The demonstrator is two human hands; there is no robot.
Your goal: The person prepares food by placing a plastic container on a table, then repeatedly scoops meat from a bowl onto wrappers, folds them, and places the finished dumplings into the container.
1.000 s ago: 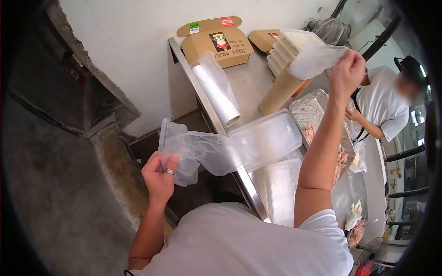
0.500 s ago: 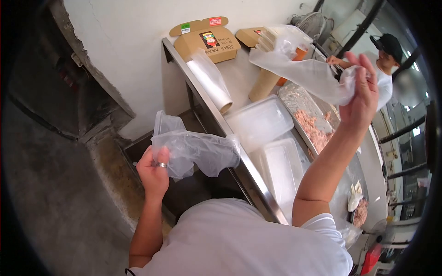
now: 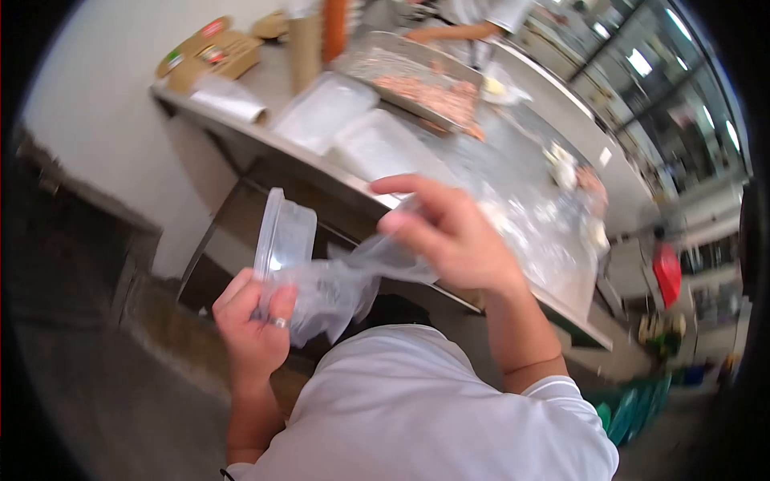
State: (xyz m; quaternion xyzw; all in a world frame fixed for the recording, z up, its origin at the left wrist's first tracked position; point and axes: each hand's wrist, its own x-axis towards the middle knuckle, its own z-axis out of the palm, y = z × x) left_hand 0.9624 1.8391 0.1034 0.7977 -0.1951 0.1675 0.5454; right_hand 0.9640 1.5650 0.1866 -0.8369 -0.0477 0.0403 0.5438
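Observation:
My left hand (image 3: 253,325) grips a clear rectangular plastic container (image 3: 290,232), tilted on its side with its rim to the left. Crumpled under the same fingers is a thin clear plastic bag (image 3: 333,297). One end of the bag stretches to my right hand (image 3: 457,232), where it passes between thumb and fingers; the index finger sticks out and motion blurs the grip. Both hands are in front of the steel table's near edge. Behind them on the table lie two more clear plastic containers (image 3: 325,111) (image 3: 393,148).
A metal tray (image 3: 401,60) of pinkish minced meat stands on the steel table (image 3: 521,144), with a co-worker's arm (image 3: 457,32) behind it. Cardboard boxes (image 3: 228,60), a plastic roll (image 3: 228,96) and a brown cylinder (image 3: 305,52) sit leftward. Loose plastic (image 3: 529,232) lies at right.
My right hand has come down and left from high over the table to near my left hand. The view has turned right. My left hand still holds the container and bag.

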